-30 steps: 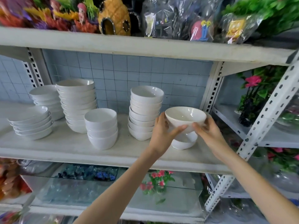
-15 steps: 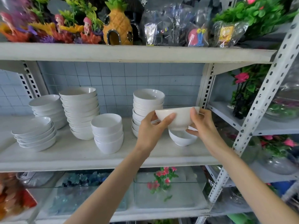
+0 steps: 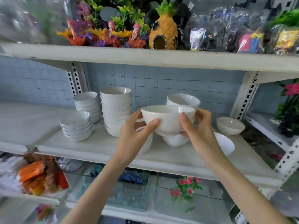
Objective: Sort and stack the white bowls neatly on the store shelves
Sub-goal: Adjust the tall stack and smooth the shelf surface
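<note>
from the head camera, the left hand (image 3: 135, 138) and right hand (image 3: 199, 131) each grip a side of one white bowl (image 3: 168, 120), thumbs on its near wall, holding it upright above the middle shelf (image 3: 97, 147). a bowl stack (image 3: 182, 100) stands just behind it. a taller stack (image 3: 116, 110) and shallow dishes (image 3: 76, 126) stand to the left, and two loose bowls (image 3: 230, 126) lie to the right.

One white bowl (image 3: 168, 120) held upright above the middle shelf (image 3: 100, 147), left hand (image 3: 135, 138) gripping its left side, right hand (image 3: 199, 135) its right, thumbs on the near wall. Partly hidden bowl stack (image 3: 183, 101) directly behind. Tall stack (image 3: 116, 110) and shallow-dish stack (image 3: 76, 126) stand left; single bowl (image 3: 230, 126) right
</note>
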The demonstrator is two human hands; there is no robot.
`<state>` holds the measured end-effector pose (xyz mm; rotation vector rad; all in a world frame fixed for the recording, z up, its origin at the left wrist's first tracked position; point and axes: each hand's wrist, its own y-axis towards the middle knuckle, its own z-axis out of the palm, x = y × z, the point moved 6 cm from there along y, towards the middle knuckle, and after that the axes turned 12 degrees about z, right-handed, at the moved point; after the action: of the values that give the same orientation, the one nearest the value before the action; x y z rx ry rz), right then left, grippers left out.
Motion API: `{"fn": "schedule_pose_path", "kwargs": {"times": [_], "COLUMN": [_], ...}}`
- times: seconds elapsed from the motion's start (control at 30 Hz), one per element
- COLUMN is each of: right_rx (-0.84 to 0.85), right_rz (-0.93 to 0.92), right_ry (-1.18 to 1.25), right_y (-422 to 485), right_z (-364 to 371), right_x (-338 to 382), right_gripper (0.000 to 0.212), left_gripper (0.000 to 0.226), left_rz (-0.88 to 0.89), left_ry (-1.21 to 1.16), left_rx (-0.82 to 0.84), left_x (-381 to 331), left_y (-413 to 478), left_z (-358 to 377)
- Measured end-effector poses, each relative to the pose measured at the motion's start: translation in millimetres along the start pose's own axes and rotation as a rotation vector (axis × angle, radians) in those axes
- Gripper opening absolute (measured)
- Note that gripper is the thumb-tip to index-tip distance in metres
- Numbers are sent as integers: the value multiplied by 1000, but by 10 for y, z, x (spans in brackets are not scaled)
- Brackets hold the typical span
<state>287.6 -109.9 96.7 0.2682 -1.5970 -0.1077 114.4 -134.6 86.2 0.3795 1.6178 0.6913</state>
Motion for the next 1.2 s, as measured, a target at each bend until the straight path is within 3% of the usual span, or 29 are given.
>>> {"fn": "schedule_pose_path", "kwargs": {"times": [0.17, 0.3, 0.4, 0.67, 0.93, 1.0, 1.1, 1.2], "right_rx": [182, 279, 273, 187, 74, 71, 79, 90], "right_rz": [1, -11, -16, -68, -79, -57, -21, -13], "right_ry": [16, 26, -7, -105, -143, -149, -174, -185], "right_y": [409, 777, 1037, 1640, 2035, 2072, 2076, 2042], "right_z": [562, 893, 1081, 1469, 1736, 1781, 1805, 1813], "right_x": [70, 124, 132, 75, -19, -78, -216, -311], "right_gripper": [66, 70, 68, 36, 46, 45, 38, 32], "left_gripper": [51, 32, 37, 33, 29, 39, 73, 73], "left_rz": [-1, -4, -3, 7, -8, -18, -9, -22], "left_ry": [116, 207, 266, 315, 214, 178, 167, 170], "left_rx": [-76, -60, -19, 64, 154, 154, 158, 185], "left_x": [112, 191, 288, 597, 929, 1016, 1126, 1248], "left_y": [273, 622, 858, 1454, 1872, 1892, 1862, 1818], "left_z": [-602, -922, -1089, -1435, -1688, -1728, -1776, -1784]}}
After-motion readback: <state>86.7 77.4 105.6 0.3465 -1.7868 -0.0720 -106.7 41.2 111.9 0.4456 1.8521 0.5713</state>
